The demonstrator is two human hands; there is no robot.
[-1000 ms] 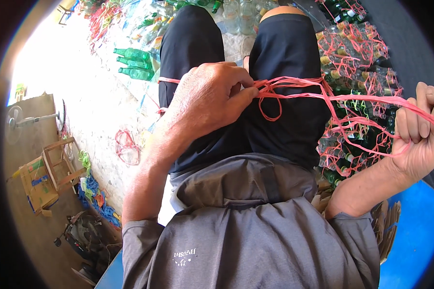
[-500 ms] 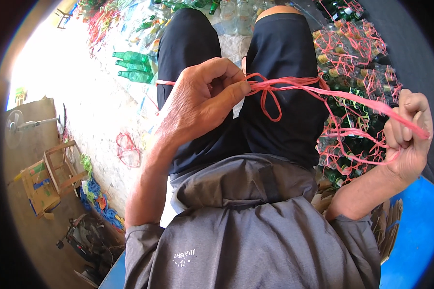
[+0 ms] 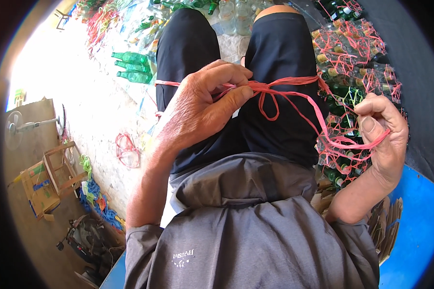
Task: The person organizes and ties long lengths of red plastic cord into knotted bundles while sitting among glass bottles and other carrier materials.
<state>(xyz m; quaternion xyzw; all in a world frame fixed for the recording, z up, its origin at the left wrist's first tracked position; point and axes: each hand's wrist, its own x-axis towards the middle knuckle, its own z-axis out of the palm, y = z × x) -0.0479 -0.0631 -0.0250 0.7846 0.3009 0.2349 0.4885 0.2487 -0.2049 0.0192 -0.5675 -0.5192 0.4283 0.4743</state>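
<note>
My left hand (image 3: 202,106) pinches a bundle of pink plastic twine (image 3: 289,82) that stretches across both thighs of my black trousers (image 3: 277,48), just short of my knees. A small loop (image 3: 271,115) hangs from the bundle between the thighs. From the pinch, slack strands curve down to my right hand (image 3: 381,135), whose curled fingers grip them off to the right of my leg. The fingertips of my left hand are partly hidden by the twine and thumb.
Bottles netted in pink twine (image 3: 347,48) lie at right; loose green bottles (image 3: 132,65) and a twine coil (image 3: 126,147) at upper and middle left. A fan (image 3: 15,120), wooden frame (image 3: 58,168) and cardboard (image 3: 39,190) stand at far left. A blue surface (image 3: 414,212) is at lower right.
My right hand has moved left, toward my thigh, and turned, so the strand it holds now sags in a curve. My left hand stays pinched on the bundle.
</note>
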